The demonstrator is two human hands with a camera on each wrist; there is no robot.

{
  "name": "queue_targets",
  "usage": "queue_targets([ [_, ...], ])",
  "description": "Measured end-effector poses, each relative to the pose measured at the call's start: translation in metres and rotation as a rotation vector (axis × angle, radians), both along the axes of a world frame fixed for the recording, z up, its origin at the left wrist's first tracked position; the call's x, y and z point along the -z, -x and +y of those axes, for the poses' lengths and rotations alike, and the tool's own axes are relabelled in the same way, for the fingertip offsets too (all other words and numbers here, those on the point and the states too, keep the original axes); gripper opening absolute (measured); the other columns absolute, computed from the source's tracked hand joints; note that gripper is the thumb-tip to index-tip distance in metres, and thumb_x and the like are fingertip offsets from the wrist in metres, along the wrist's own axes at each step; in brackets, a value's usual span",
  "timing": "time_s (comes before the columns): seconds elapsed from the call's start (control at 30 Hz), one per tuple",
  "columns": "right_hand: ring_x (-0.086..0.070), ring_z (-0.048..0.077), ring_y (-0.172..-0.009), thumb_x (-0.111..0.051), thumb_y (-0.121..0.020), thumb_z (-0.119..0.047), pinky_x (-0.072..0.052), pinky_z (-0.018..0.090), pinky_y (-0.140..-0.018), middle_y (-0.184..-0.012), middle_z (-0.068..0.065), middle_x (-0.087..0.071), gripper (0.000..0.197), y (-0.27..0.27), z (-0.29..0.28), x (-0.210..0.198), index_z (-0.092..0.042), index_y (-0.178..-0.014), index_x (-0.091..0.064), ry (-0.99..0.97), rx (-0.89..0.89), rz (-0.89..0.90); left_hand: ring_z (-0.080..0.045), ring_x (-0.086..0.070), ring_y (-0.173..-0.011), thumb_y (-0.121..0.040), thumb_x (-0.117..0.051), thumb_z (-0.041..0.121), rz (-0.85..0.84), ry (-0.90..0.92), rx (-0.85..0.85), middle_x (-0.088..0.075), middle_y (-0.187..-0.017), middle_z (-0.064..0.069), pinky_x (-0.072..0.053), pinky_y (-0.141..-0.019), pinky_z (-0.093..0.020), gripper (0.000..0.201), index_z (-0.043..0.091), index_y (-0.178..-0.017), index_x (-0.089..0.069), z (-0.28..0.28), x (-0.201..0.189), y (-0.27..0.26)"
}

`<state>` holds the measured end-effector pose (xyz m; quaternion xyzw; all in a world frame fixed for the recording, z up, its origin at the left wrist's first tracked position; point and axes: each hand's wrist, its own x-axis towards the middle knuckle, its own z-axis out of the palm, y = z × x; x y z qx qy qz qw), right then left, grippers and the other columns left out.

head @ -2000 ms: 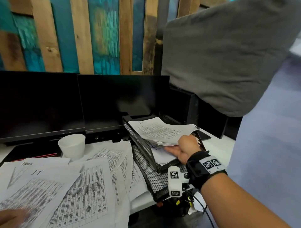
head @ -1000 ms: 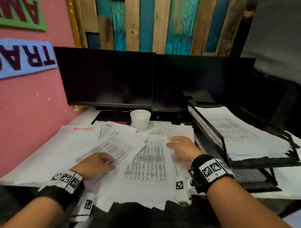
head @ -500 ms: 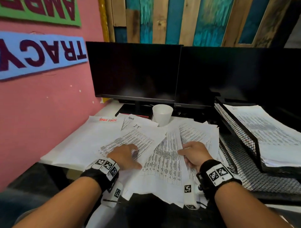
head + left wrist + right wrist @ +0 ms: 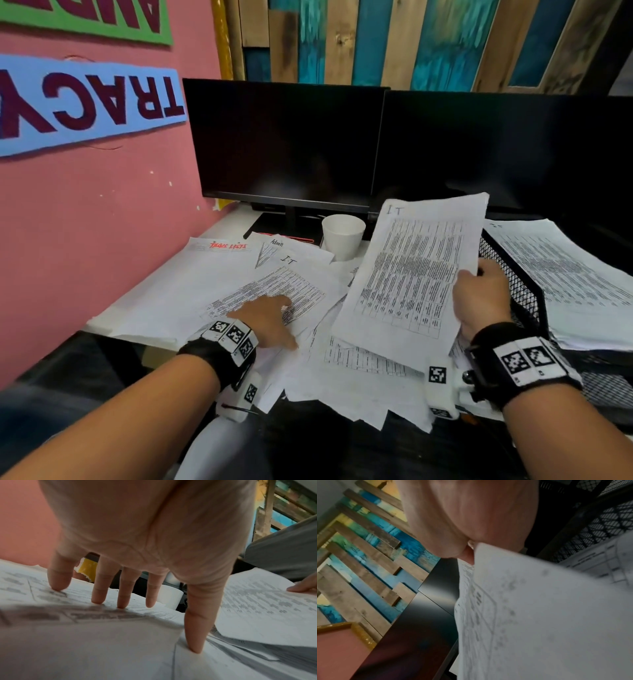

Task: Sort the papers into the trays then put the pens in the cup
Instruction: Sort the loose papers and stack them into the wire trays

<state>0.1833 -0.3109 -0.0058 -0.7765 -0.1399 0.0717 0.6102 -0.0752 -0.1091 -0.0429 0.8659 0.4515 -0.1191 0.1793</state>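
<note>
While my right hand (image 4: 479, 301) pinches one white printed sheet headed "IT" (image 4: 411, 274) beside the black mesh tray (image 4: 513, 284), my left hand (image 4: 267, 318) presses flat-fingered on another "IT" sheet (image 4: 270, 291); one white paper cup (image 4: 343, 236) stands behind.

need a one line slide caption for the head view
Right hand lifts an IT sheet beside the mesh tray while the left hand presses the desk papers.
</note>
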Motion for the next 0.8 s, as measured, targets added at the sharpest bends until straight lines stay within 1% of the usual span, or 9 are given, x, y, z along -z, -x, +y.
queue_targets([
  [0.1,-0.068,0.033,-0.09,-0.043,-0.102,-0.004,-0.057,0.041,-0.077,-0.111,0.011,-0.071,0.029,0.003,-0.001,0.002,-0.014,-0.117,-0.066,-0.044,-0.008,-0.034,-0.021,-0.06,-0.111,-0.074,-0.079,0.036,-0.018,0.031,0.02,-0.057,-0.14,0.002,-0.055,-0.09,-0.035,0.092,0.038,-0.155,-0.034,0.003,-0.002,-0.002],
  [0.17,-0.07,0.035,-0.098,-0.044,-0.101,-0.005,-0.061,0.049,-0.089,-0.111,0.009,-0.073,0.029,0.006,0.0,0.005,-0.014,-0.115,-0.068,-0.067,-0.026,-0.013,-0.019,-0.063,-0.104,-0.076,-0.074,0.033,-0.058,0.019,0.012,-0.065,-0.127,0.004,-0.057,-0.091,-0.034,0.074,0.035,-0.146,-0.048,0.003,-0.005,-0.002],
  [0.27,-0.071,0.033,-0.104,-0.044,-0.101,-0.003,-0.059,0.057,-0.096,-0.114,0.006,-0.075,0.036,0.011,0.001,0.014,-0.015,-0.12,-0.071,-0.099,-0.08,0.095,-0.018,-0.067,-0.096,-0.084,-0.068,0.033,-0.186,-0.031,-0.034,-0.072,-0.1,0.007,-0.057,-0.086,-0.032,0.025,0.029,-0.107,-0.074,0.007,-0.013,0.002],
  [0.33,-0.071,0.033,-0.108,-0.043,-0.101,0.0,-0.058,0.057,-0.097,-0.119,0.005,-0.075,0.043,0.015,0.002,0.021,-0.017,-0.13,-0.07,-0.125,-0.126,0.164,-0.016,-0.068,-0.086,-0.087,-0.067,0.03,-0.289,-0.063,-0.08,-0.073,-0.085,0.008,-0.054,-0.075,-0.029,0.01,0.026,-0.085,-0.075,0.012,-0.02,0.007],
  [0.43,-0.072,0.034,-0.105,-0.043,-0.102,0.002,-0.058,0.055,-0.096,-0.118,0.007,-0.076,0.045,0.018,0.002,0.031,-0.018,-0.132,-0.069,-0.161,-0.16,0.257,-0.011,-0.064,-0.076,-0.091,-0.071,0.031,-0.483,-0.099,-0.154,-0.07,-0.075,0.009,-0.046,-0.072,-0.027,0.017,0.026,-0.075,-0.07,0.022,-0.032,0.014],
  [0.53,-0.073,0.039,-0.103,-0.047,-0.102,-0.002,-0.059,0.055,-0.092,-0.108,0.015,-0.078,0.032,0.022,0.004,0.038,-0.016,-0.11,-0.075,-0.176,-0.153,0.334,-0.014,-0.057,-0.063,-0.092,-0.073,0.031,-0.738,-0.094,-0.209,-0.062,-0.063,0.009,-0.04,-0.063,-0.027,0.025,0.02,-0.07,-0.066,0.024,-0.046,0.014],
  [0.6,-0.073,0.035,-0.099,-0.049,-0.103,-0.006,-0.058,0.048,-0.09,-0.112,0.023,-0.076,0.027,0.028,0.006,0.041,-0.014,-0.104,-0.075,-0.192,-0.17,0.368,-0.011,-0.052,-0.055,-0.093,-0.072,0.029,-0.842,-0.055,-0.192,-0.058,-0.052,0.013,-0.038,-0.059,-0.025,0.026,0.02,-0.069,-0.068,0.015,-0.053,0.005],
  [0.7,-0.075,0.036,-0.101,-0.047,-0.108,-0.012,-0.061,0.05,-0.088,-0.109,0.017,-0.079,0.028,0.044,0.011,0.039,-0.017,-0.107,-0.075,-0.254,-0.212,0.443,-0.006,-0.051,-0.051,-0.096,-0.07,0.03,-0.843,-0.002,-0.087,-0.057,-0.046,0.021,-0.039,-0.055,-0.021,0.026,0.026,-0.07,-0.07,-0.01,-0.056,-0.017],
  [0.8,-0.075,0.034,-0.103,-0.043,-0.111,-0.015,-0.064,0.045,-0.082,-0.108,0.013,-0.08,0.03,0.06,0.017,0.036,-0.016,-0.119,-0.072,-0.309,-0.243,0.491,-0.005,-0.051,-0.05,-0.098,-0.068,0.029,-0.806,0.093,0.032,-0.061,-0.05,0.021,-0.042,-0.048,-0.017,0.024,0.028,-0.075,-0.072,-0.038,-0.047,-0.041],
])
